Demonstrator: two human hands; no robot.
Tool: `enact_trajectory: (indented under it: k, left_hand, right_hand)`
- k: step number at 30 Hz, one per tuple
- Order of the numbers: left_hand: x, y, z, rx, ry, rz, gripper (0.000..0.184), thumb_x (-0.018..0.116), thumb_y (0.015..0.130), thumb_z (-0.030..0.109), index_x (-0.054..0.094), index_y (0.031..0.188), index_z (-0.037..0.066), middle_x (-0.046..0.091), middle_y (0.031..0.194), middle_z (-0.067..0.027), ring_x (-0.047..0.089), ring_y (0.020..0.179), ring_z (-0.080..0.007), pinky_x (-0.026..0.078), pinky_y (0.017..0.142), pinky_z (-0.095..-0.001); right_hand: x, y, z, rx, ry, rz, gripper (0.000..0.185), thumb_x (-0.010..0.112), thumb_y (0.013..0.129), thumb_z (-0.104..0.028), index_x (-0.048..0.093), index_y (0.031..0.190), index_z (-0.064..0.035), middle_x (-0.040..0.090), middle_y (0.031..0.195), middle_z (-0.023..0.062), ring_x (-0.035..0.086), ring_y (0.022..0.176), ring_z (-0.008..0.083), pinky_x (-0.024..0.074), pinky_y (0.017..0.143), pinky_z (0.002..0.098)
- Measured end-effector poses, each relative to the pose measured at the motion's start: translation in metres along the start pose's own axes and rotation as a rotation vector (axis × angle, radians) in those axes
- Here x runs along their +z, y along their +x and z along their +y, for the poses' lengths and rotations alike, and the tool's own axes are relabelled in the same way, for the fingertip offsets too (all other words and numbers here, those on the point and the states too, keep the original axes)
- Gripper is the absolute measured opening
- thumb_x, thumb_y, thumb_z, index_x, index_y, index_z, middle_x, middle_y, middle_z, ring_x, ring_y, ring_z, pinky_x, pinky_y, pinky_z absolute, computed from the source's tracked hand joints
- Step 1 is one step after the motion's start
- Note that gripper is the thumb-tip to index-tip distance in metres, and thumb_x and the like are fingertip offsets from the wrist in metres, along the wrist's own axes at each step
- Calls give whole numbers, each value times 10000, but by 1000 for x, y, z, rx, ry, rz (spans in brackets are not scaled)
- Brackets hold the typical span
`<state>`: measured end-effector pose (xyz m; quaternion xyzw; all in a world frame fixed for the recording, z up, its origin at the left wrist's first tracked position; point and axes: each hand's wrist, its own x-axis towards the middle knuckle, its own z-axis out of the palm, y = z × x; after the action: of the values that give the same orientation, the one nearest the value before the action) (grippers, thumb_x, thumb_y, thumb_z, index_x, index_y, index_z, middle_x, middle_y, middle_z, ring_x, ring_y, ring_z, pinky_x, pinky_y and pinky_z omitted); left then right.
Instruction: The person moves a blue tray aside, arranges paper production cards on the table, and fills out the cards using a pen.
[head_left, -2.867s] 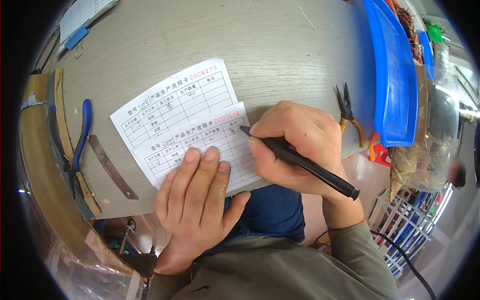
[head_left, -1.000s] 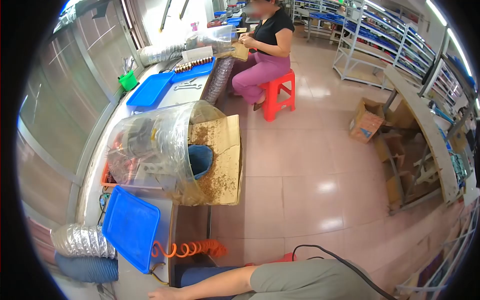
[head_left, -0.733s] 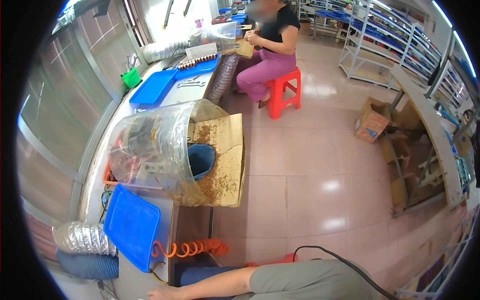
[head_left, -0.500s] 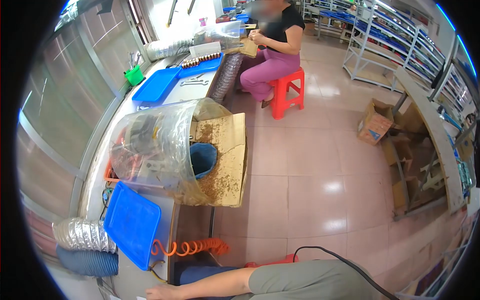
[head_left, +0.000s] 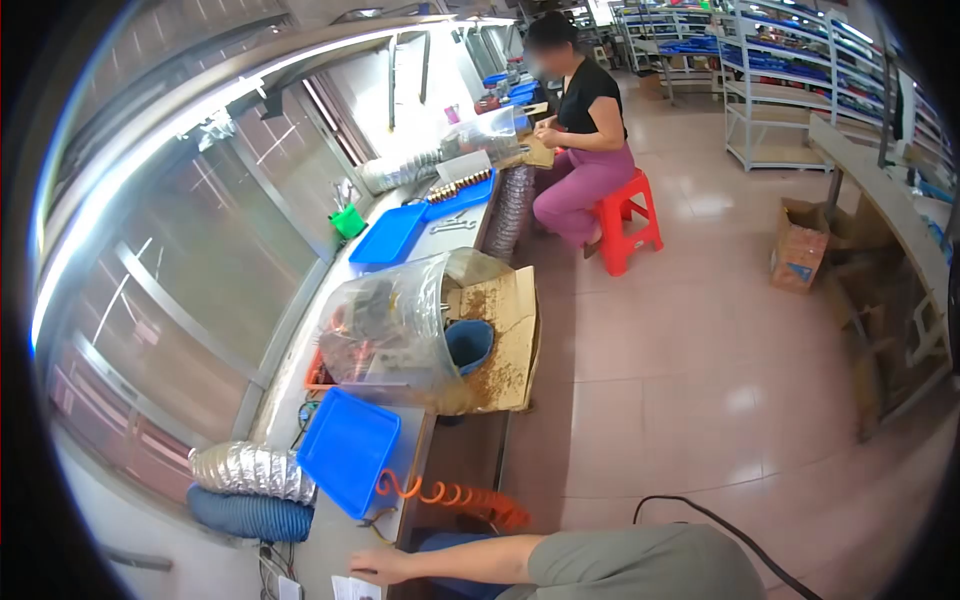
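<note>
My right hand (head_left: 378, 566) rests near the lower edge of the view, at the table's edge, beside a white paper card (head_left: 356, 589). Its fingers are small in the picture and look closed, with a dark bit at their tips that I cannot make out. My left hand is out of view. Just beyond my right hand lie an empty blue tray (head_left: 349, 452) and a coiled orange hose (head_left: 456, 494). A clear plastic hood (head_left: 395, 325) stands behind the tray, over a cardboard sheet (head_left: 512, 350) with brown debris and a blue-lined opening.
Farther along the bench are more blue trays (head_left: 388, 236), wrenches (head_left: 452, 225) and a green cup (head_left: 347, 221). A co-worker (head_left: 595, 120) sits on a red stool (head_left: 628, 222). Silver ducting (head_left: 252, 471) lies left; a carton (head_left: 799, 245) and shelving (head_left: 778, 90) stand right.
The view has swung from the cards and both hands to the bench and room on the right, then tilted upward. My left hand has left the view; the pen is no longer clearly visible.
</note>
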<state>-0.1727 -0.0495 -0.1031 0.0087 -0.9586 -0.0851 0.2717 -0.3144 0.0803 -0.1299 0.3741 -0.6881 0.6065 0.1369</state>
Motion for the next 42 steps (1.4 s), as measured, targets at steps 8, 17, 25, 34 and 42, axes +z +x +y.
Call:
enact_trajectory:
  k: [8,17,25,34,42]
  left_hand:
    - [40,-11,-45,52,-14,119,429,668,995,209,618,1317,-70,637,1370,-278,594,1284,-458,446,1112,-539]
    - [42,-11,-36,51,-45,167,431,657,993,219,612,1293,-87,638,1357,-281,587,1277,-468,434,1113,-550]
    - [-5,-2,8,32,5,173,501,649,977,373,679,1224,-61,703,1204,-292,660,1113,-487,508,1010,-556]
    - [10,-5,3,15,155,130,488,626,1007,404,677,1285,6,702,1286,-220,657,1187,-417,504,1009,-545]
    - [28,-10,-14,38,228,176,457,633,1006,409,678,1293,56,696,1300,-171,641,1212,-386,495,1012,-535]
  right_hand:
    - [-28,-33,-60,-125,130,226,138,660,1018,-111,684,1100,-3,674,970,142,670,886,316,527,782,399]
    - [-86,-77,-101,12,114,86,139,666,1025,-99,687,1113,6,681,996,109,652,878,215,519,775,348]
    - [-102,-68,-110,57,86,-48,145,662,1020,-98,682,1119,6,687,1011,113,660,878,230,528,785,357]
    - [-115,-95,-96,206,109,26,164,665,1018,-138,697,1103,-1,704,1017,123,681,923,246,536,817,364]
    - [-131,-112,-99,230,151,117,160,666,1017,-157,699,1075,-12,689,962,93,642,869,190,515,776,334]
